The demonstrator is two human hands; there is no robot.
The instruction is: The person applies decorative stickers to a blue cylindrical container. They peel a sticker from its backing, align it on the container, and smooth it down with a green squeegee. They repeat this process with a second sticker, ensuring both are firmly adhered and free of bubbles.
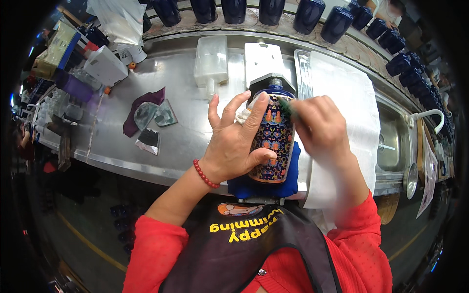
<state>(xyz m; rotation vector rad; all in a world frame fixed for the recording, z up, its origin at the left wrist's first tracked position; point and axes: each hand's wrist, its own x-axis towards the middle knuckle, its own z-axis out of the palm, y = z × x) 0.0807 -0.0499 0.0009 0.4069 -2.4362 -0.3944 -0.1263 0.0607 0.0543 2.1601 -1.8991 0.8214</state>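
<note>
A dark blue bottle (272, 146) with a colourful floral pattern lies on a blue cloth (291, 171), its neck pointing away from me. My left hand (229, 134) rests over its left side, fingers spread, the thumb and one finger flat against the pattern. A bit of white material (243, 116) shows beneath those fingers. My right hand (320, 122), smeared by motion, is closed on a dark green scouring pad (287, 105) at the bottle's upper right edge. How the fingertips grip the pad is partly hidden.
Left on the metal table (181, 141) lie worn pad and cloth scraps (145, 115). Ahead stand a clear bottle (211, 61) and a white block (264, 56). A white cloth (342, 107) covers the right, beside a sink (393, 141). Blue bottles (337, 24) line a conveyor behind.
</note>
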